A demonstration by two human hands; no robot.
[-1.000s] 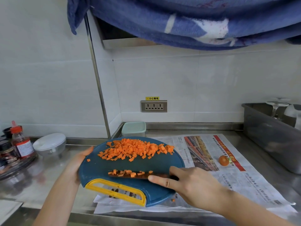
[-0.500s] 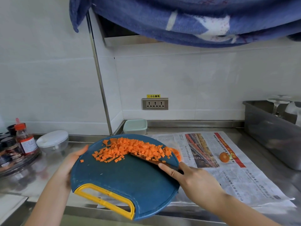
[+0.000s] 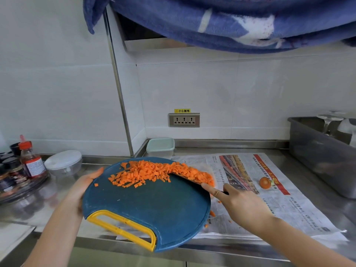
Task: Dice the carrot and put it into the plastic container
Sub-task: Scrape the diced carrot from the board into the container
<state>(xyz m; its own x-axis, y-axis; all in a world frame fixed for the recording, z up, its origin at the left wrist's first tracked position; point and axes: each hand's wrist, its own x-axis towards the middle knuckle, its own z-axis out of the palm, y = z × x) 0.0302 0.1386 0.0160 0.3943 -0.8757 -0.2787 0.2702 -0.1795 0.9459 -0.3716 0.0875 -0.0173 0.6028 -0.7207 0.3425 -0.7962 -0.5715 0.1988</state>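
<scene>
Knife [image 3: 185, 177] shoved diced carrot [image 3: 152, 173] to far rim; right hand [image 3: 242, 205] fingers grip knife, left hand [image 3: 82, 189] fingers hold cutting board [image 3: 146, 209]; plastic container [image 3: 160, 148] beyond fingers, tipping likely next.

left hand [image 3: 81, 187] holds board [image 3: 150, 207] (tilted) | right hand [image 3: 244, 205] grips knife [image 3: 185, 177] against diced carrot [image 3: 146, 172]

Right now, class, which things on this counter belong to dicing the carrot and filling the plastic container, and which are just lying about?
In use: diced carrot, cutting board held by the left hand, knife in the right hand, plastic container.

Lying about: red-capped bottle, lidded bowl, grey tub, wall socket, blue towel.
</scene>
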